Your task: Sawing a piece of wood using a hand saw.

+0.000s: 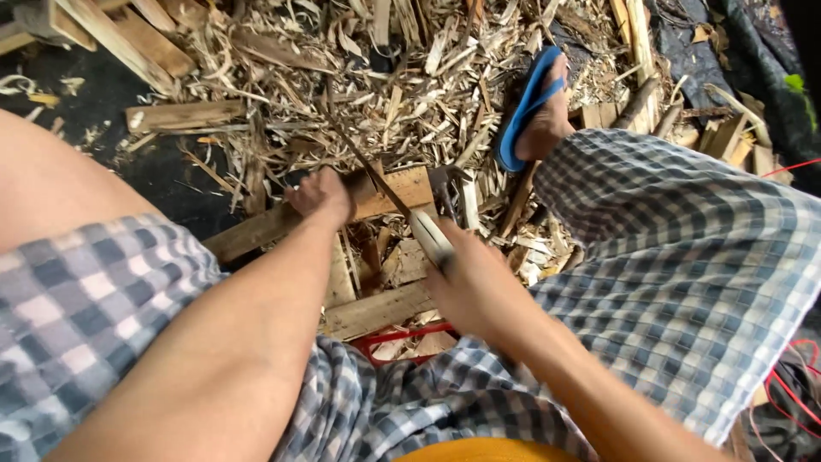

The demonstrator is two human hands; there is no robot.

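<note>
My left hand (321, 195) grips the near end of a thin dark strip of wood (359, 158) that slants up and away over a flat wooden plank (256, 229). My right hand (466, 282) is closed around the pale handle of a knife (428, 235), whose blade lies against the strip just right of my left hand. Both forearms reach down between my knees, which are covered in blue checked cloth. The knife's blade is mostly hidden among the wood.
A thick litter of wood shavings and splinters (410, 94) covers the ground ahead. My right foot in a blue sandal (530, 107) rests on it. Planks (128, 38) lie at the top left, a red frame (393, 338) below, and red wires (791, 376) at right.
</note>
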